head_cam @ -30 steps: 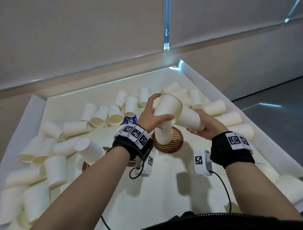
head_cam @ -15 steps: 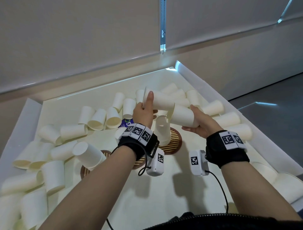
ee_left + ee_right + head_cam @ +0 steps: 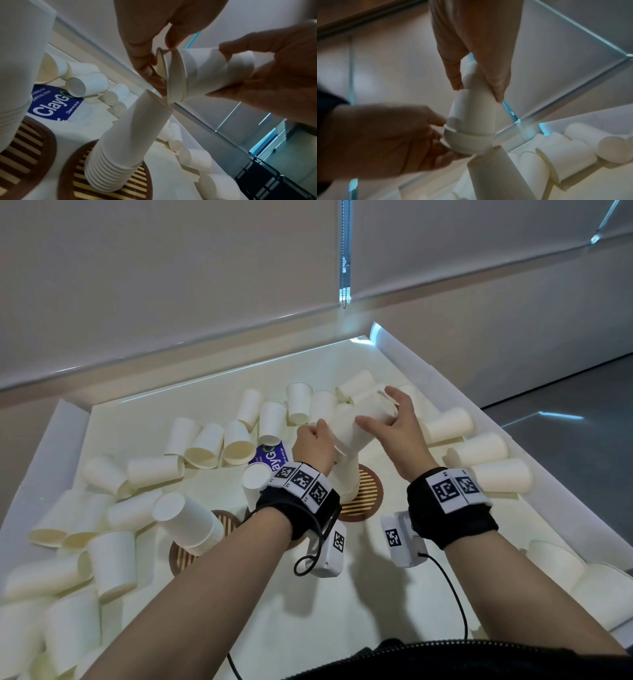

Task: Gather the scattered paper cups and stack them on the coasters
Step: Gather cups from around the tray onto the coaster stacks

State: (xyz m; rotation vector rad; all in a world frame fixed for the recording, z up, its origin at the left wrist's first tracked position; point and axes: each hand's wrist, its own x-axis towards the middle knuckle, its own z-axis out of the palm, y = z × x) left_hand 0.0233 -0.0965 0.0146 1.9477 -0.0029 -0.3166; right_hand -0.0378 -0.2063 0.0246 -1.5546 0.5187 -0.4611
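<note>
Nested paper cups (image 3: 363, 422), tilted on their side, hang above the inverted stack (image 3: 347, 477) on a striped coaster (image 3: 368, 493), the right hand (image 3: 399, 422) wrapped round their body, the left hand (image 3: 313, 445) pinching the rim, loose cups (image 3: 205, 440) lying around the bench (image 3: 359, 594)

Both forearms extended forward, bare, black wrist straps with coded markers on each. Left hand (image 3: 313, 448) raised, fingers (image 3: 147, 67) curled, thumb and fingertips pinching rim of nested paper cups (image 3: 363, 424). Right hand (image 3: 399, 422) opposite, thumb below, fingers spread over far end of same cups, grasping narrow base. Hands close together, cups lying tilted between fingertips. Wrist-mounted cameras hang beneath both straps.
</note>
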